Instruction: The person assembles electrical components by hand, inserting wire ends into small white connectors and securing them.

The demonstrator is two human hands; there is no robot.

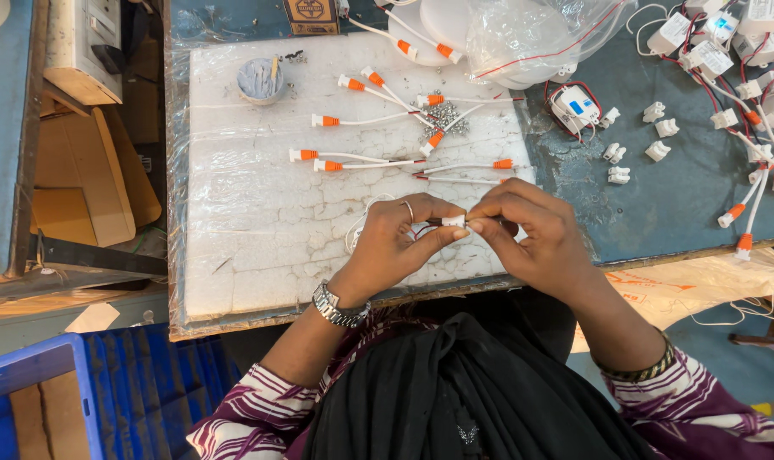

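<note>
Landmark: white cracked foam pad (259, 230) lying wrapped in plastic film on the blue counter (702, 196).
Left hand (395, 238): grip pinching closed on the small white plastic connector block (453, 221), steadying it above the pad's near edge.
Right hand (527, 230): fingertips closing on the block's other end, bracing it.
Spare orange-capped white leads (353, 158): lying across the pad's far half, within easy reach.

A blue surface (702, 196) carries a cracked white board (259, 230) under plastic film. Left, cardboard (89, 187); below, a blue crate (89, 392).
</note>
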